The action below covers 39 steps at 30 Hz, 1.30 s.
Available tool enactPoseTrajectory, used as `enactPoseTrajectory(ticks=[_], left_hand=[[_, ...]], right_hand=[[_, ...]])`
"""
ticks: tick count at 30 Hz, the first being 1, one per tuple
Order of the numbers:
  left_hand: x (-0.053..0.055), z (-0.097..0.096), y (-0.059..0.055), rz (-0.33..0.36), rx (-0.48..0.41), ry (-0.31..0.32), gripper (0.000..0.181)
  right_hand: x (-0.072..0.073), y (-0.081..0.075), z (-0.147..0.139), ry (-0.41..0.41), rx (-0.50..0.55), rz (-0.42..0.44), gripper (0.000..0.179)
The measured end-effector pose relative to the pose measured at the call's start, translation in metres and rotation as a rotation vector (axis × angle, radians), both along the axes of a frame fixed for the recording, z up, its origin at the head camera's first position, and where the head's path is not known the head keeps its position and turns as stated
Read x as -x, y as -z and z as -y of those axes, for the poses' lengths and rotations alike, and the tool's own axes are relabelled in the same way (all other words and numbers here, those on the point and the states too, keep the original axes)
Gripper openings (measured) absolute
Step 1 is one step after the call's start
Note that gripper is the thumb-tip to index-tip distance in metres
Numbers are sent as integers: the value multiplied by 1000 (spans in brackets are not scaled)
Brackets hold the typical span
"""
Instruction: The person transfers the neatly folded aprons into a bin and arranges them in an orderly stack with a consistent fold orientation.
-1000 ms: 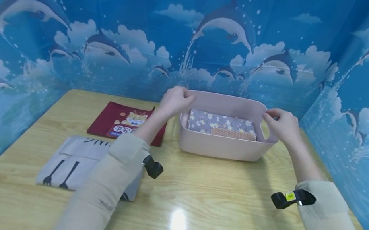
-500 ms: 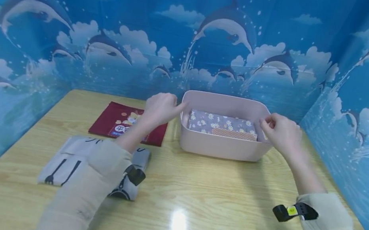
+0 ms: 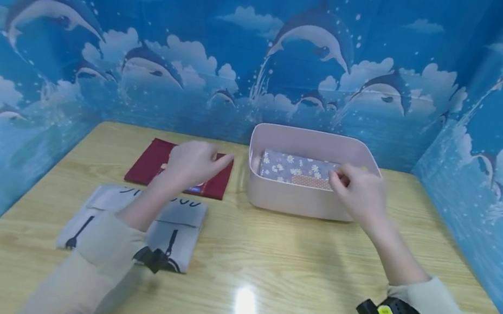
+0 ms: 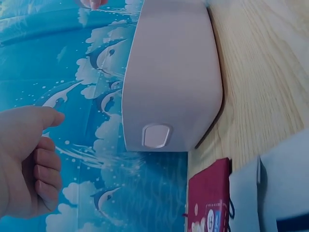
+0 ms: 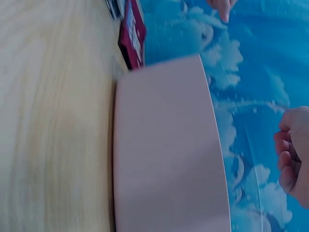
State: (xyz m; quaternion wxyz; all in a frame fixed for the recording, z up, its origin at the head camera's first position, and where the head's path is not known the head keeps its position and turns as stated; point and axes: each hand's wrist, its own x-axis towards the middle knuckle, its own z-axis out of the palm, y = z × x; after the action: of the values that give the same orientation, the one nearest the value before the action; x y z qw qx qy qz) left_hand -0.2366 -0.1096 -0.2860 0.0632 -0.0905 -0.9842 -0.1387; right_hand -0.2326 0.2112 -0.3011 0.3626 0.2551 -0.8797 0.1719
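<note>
A pale pink plastic basket (image 3: 294,199) with cut-out handles stands at the back of the table. Inside it lies a folded purple-grey cloth (image 3: 282,165) with a daisy print, and a dotted tan piece (image 3: 309,181) in front. My left hand (image 3: 191,164) hovers left of the basket, overlapping a flat burgundy bag (image 3: 144,164) with a cartoon print. Its fingers are loosely curled and its thumb points out, with nothing in it. My right hand (image 3: 361,193) is raised in front of the basket's right end, fingers loosely curled and holding nothing. It hides part of the cloth.
A folded grey cloth (image 3: 186,242) with black cutlery prints lies at the front left, under the left forearm in the head view. A wooden table (image 3: 289,295) carries everything. Blue dolphin-print curtains (image 3: 230,38) enclose the back and both sides.
My left hand has moved from the basket's left rim leftward and toward me. My right hand has drawn away from the right handle, slightly left and down. The basket stays in place.
</note>
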Motion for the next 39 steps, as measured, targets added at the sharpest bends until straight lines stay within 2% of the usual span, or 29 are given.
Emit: enactPoseTrajectory(ticks=[7,11,17,24,30,33,39], left_hand=[[-16,18,2,74,-18,-14,52],[-22,26,6,84,-7,-1,50],[-28,35,12,100,1,2,50],[-33,51,22,149,-37,-22,47],[-39,59,29,168,-32,16,40],[-40,60,31,192,-27,18,37],[-41,71,39,232,-58,-23,35]], right_hand=[[-6,17,27,-125,-59,-89,4],[-8,30,39,-194,-91,-133,9],[-15,44,56,-235,-140,-148,21],[-18,59,71,-286,-170,-138,18],[-23,66,75,-301,-183,-141,23],[-26,68,76,-284,-200,-110,29],[-29,71,81,-211,-251,66,27]])
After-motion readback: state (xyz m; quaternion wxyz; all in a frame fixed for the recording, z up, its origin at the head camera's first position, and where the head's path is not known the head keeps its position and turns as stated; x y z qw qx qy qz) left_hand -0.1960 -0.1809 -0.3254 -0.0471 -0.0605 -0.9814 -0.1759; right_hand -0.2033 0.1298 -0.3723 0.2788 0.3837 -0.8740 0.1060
